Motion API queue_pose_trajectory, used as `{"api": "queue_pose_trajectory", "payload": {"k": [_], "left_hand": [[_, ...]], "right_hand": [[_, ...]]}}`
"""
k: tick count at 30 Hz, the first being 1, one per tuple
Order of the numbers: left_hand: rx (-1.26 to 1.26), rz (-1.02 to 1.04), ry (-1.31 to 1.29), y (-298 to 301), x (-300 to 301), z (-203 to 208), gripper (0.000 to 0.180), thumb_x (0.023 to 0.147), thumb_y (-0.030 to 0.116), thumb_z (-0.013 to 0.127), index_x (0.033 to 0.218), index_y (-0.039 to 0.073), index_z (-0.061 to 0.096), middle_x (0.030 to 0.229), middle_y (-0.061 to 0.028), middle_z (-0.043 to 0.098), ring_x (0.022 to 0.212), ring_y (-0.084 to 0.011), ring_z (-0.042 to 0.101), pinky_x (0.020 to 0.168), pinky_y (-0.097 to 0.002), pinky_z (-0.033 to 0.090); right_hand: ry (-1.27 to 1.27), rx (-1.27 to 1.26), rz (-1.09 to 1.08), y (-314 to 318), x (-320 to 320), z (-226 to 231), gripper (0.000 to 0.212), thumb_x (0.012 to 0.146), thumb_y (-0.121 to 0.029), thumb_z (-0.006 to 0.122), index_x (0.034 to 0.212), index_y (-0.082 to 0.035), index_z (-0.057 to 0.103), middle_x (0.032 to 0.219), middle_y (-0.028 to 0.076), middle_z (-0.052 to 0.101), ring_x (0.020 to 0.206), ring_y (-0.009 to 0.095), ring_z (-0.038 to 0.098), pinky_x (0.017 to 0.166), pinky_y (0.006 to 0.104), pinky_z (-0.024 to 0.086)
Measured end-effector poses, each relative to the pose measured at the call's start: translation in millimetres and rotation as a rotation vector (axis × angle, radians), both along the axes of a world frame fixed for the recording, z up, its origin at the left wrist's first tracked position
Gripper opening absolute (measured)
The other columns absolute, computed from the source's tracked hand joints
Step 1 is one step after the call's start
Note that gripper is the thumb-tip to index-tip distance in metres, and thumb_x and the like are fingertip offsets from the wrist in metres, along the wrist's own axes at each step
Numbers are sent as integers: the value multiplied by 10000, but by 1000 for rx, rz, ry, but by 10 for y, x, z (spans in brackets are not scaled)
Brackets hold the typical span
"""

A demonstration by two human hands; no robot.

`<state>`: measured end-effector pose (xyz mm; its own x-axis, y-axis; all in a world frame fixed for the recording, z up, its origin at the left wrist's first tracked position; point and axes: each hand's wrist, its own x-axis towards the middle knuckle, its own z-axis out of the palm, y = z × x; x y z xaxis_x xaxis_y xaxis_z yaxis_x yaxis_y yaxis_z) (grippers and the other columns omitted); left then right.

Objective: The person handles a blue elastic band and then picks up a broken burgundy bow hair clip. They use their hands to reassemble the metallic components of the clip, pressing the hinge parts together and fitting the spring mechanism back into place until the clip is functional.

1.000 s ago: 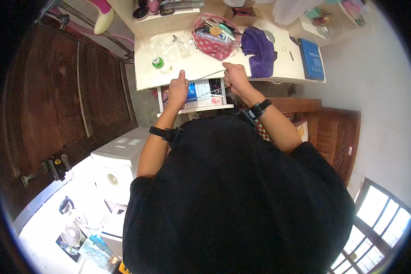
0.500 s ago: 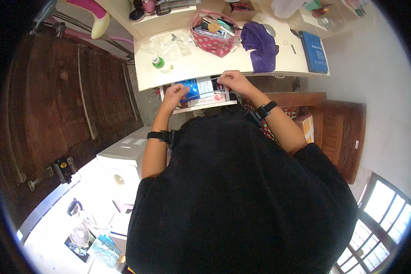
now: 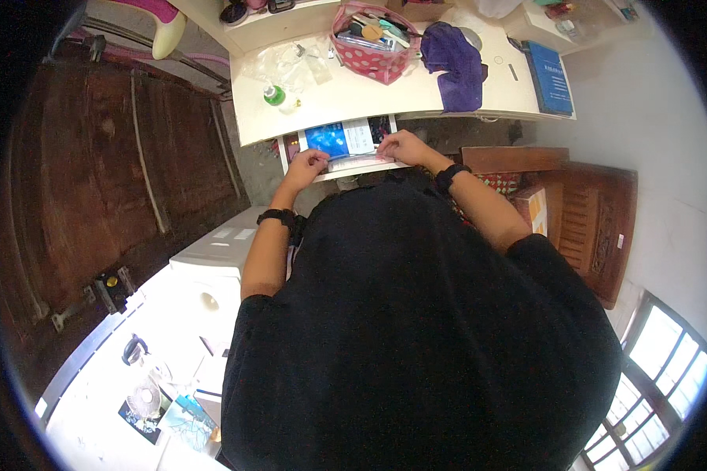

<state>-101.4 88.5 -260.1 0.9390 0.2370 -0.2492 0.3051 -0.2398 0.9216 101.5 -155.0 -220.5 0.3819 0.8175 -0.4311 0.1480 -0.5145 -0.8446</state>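
Observation:
An open white drawer point(image 3: 346, 173) sticks out from under the desk, with both my hands over its front part. My left hand point(image 3: 309, 163) is closed in a pinch at the drawer's left side. At the right side my right hand point(image 3: 398, 147) also pinches, fingertips pointing inward. Between them stretches a thin, see-through plastic sheet point(image 3: 360, 162); its exact shape is hard to make out. Behind it in the drawer lie a blue packet point(image 3: 327, 140) and a white printed paper point(image 3: 359, 137). Small dark items fill the drawer's right back corner.
On the cream desk point(image 3: 267, 125) stand a green-capped bottle point(image 3: 273, 95), clear plastic wrapping point(image 3: 287, 69) and a pink dotted pouch point(image 3: 377, 65) full of tools. A purple cloth point(image 3: 456, 71) and a blue book point(image 3: 547, 77) lie to the right. A wooden chair point(image 3: 585, 212) is at the right.
Both hands have come down toward the drawer's front, the sheet lower between them. More of the blue packet and white paper shows. The whole view has shifted slightly.

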Motion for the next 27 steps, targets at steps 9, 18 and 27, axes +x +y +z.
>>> {"api": "queue_pose_trajectory", "payload": {"k": [9,18,27], "left_hand": [[-209,94,218,-23,-52,192,157,865,75,682,1001,-3,684,866,-46,688,779,-114,630,721,-252,514],[-333,126,205,29,13,680,217,821,77,746,1005,-17,680,737,6,626,663,-76,580,622,-214,483],[-428,385,206,49,277,910,176,902,191,657,940,20,680,683,25,551,608,-88,489,575,-238,417]], "right_hand": [[154,-45,-174,78,-81,-43,167,866,-41,629,1013,14,685,880,88,698,793,149,654,723,284,530],[646,163,-603,53,59,486,240,900,-40,605,1131,26,603,1008,112,652,948,194,650,847,297,531],[1077,710,-507,168,159,840,171,942,-10,548,1113,-3,554,995,116,613,1022,276,624,995,398,472]]}}
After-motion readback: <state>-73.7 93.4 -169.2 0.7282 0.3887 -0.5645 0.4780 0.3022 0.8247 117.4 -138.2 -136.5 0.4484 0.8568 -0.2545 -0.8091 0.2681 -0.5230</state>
